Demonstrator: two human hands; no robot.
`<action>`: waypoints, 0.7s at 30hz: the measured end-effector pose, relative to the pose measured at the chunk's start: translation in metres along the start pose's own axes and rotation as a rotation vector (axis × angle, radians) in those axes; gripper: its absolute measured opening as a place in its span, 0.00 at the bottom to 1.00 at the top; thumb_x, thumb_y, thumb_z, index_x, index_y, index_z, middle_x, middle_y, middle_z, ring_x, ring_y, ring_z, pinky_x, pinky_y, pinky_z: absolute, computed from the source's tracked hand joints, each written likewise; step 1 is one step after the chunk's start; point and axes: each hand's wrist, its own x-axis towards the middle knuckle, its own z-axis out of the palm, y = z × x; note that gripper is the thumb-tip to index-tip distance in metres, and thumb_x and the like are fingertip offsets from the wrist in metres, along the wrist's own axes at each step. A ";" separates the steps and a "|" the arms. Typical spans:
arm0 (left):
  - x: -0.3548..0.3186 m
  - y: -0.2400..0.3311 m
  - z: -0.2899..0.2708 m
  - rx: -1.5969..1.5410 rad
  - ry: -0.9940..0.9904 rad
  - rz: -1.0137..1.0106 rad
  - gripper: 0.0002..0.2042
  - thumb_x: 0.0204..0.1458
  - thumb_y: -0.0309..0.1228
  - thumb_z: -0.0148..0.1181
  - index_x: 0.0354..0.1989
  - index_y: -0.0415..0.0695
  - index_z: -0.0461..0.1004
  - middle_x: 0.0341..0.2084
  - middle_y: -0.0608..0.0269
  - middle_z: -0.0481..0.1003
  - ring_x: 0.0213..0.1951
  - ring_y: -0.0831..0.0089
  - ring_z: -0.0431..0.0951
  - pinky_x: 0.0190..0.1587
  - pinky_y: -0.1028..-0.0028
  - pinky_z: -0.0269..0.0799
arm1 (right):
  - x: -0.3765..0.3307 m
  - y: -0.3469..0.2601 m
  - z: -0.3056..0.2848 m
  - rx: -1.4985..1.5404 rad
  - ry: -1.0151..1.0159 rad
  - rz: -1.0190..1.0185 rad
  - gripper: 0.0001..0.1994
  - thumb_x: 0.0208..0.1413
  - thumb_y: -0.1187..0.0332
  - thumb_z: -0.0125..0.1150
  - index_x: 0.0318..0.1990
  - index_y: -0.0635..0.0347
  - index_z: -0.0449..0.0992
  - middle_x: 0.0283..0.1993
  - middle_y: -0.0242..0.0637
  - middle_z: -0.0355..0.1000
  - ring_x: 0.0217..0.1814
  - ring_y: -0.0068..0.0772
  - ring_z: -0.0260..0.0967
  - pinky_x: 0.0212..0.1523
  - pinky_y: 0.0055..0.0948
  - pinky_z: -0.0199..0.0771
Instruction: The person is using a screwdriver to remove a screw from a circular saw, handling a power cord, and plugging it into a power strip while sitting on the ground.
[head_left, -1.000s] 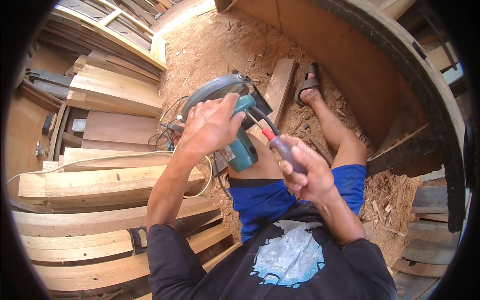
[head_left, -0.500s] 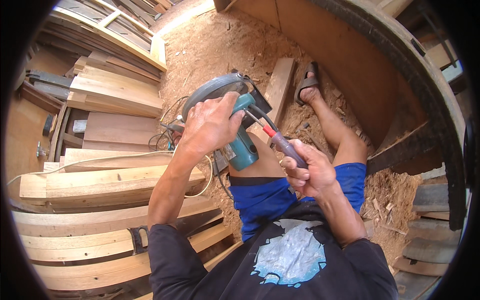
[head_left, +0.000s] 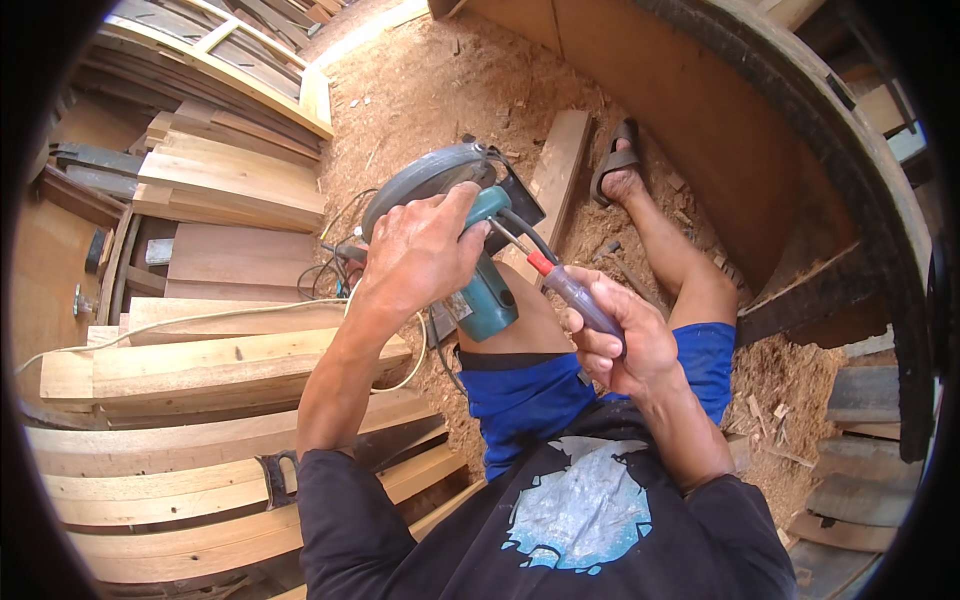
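My left hand [head_left: 425, 240] is closed over a teal corded circular saw [head_left: 488, 300], gripping it near the dark round guard [head_left: 430, 175]. The saw is held tilted above my left thigh. In my right hand [head_left: 630, 335] is a screwdriver [head_left: 580, 293] with a clear purplish handle and a red collar. Its metal shaft points up and left, and the tip meets the teal handle part beside my left thumb. Exactly what the tip touches is too small to make out. A black cord loops behind the shaft.
Stacked boards [head_left: 220, 360] line the left side, with a pale cable [head_left: 230, 312] running across them. A plank [head_left: 562, 165] lies on the sawdust-covered floor [head_left: 440, 80] ahead. A large curved wooden panel [head_left: 690, 110] with a dark rim stands at the right, past my sandalled foot [head_left: 618, 170].
My right hand has shifted slightly to the right and its grip on the screwdriver handle has turned a little. The saw and my left hand stay almost still.
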 end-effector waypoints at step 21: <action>0.005 0.002 -0.005 -0.001 -0.020 -0.031 0.22 0.60 0.39 0.66 0.61 0.45 0.77 0.35 0.42 0.84 0.41 0.41 0.85 0.47 0.47 0.79 | -0.009 -0.018 0.013 -0.298 -0.072 0.005 0.23 0.71 0.67 0.62 0.68 0.65 0.67 0.43 0.43 0.79 0.39 0.33 0.81 0.40 0.37 0.83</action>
